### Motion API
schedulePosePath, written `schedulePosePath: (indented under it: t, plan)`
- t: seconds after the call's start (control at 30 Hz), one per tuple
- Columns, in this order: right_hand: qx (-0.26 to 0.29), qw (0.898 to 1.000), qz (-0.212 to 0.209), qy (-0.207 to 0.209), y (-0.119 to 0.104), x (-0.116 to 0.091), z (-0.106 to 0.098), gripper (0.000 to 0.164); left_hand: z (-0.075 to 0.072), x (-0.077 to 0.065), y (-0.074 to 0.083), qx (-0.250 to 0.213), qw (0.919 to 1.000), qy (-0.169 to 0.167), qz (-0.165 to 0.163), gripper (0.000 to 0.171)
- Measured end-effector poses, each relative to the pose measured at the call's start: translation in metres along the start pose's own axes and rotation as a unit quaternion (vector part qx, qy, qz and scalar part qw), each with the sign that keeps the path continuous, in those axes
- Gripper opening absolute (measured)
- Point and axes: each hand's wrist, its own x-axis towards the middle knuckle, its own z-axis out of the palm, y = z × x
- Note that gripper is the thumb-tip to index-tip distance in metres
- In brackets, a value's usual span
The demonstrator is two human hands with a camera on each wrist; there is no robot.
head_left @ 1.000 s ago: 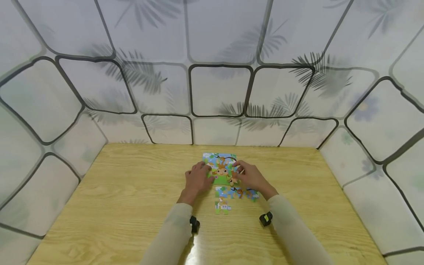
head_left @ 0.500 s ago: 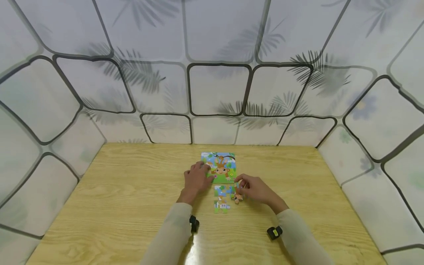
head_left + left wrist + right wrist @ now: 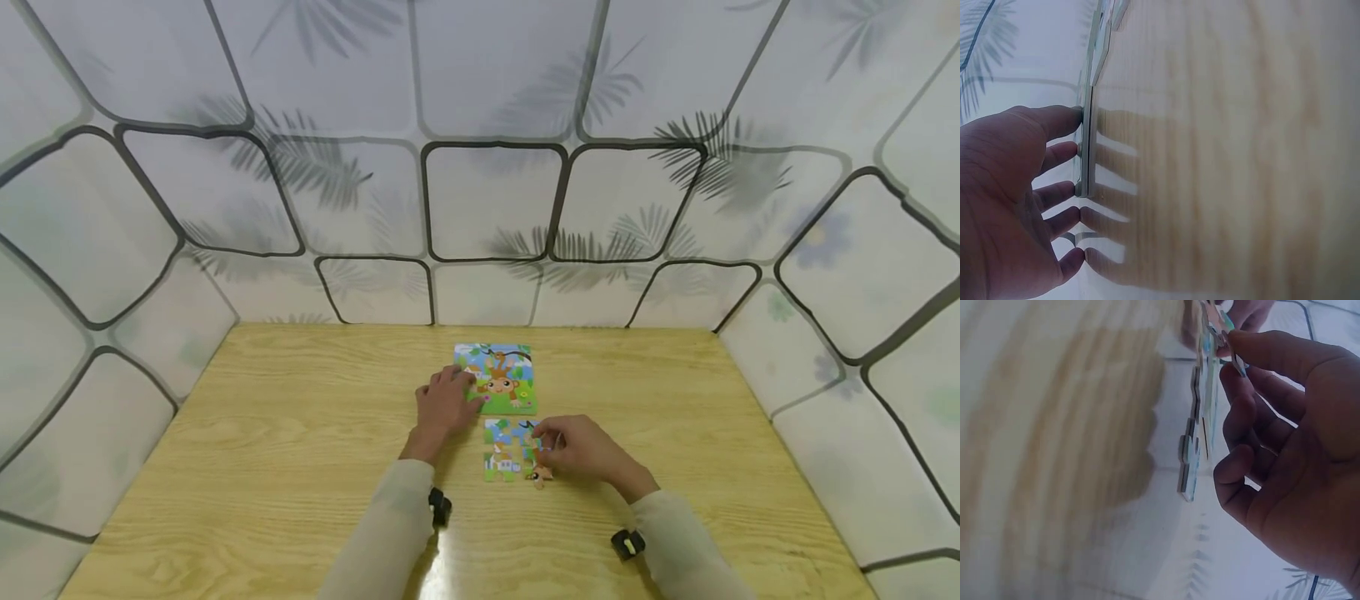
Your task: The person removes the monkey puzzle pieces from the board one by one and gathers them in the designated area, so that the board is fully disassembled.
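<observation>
We see the left hand (image 3: 444, 406) with its fingers spread wide, thumb and two fingertips resting on the left side of a picture board (image 3: 504, 385), the other two fingertips on the wooden table (image 3: 300, 467) just beyond its edge. The picture board lies flat towards the far side, showing an upside-down monkey hanging from a branch. Our right hand (image 3: 581, 447) is narrowed, thumb and forefinger pinching a puzzle section (image 3: 537, 476) with an eye and part of the monkey's face; whether it is one piece or several joined, we cannot tell. On the near side of the picture board lie blue-and-green pieces (image 3: 501, 430), and nearer still, at the left, house pieces (image 3: 501, 463), with the puzzle section just to their right. We wear pale sleeves (image 3: 390, 525), and a small black device (image 3: 440, 507) sits at the left wrist, another (image 3: 628, 544) at the right. At the far side stands a pale wall (image 3: 495, 204) with dark outlined blocks and grey palm leaves
</observation>
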Motion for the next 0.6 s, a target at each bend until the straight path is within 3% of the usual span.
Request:
schedulePosePath:
  t: [0.33, 0.6]
  plan:
    - [-0.086, 0.996, -0.026, 0.026, -0.0049, -0.0024, 0.0093, 0.018, 0.0037, 0.0012, -0.0023, 0.002, 1.0, 0.002, -0.004, 0.041]
    - [-0.094, 0.995, -0.034, 0.003, -0.0039, -0.0034, 0.0091, 0.013, 0.0026, -0.0001, -0.001, -0.007, 1.0, 0.002, -0.004, 0.04]
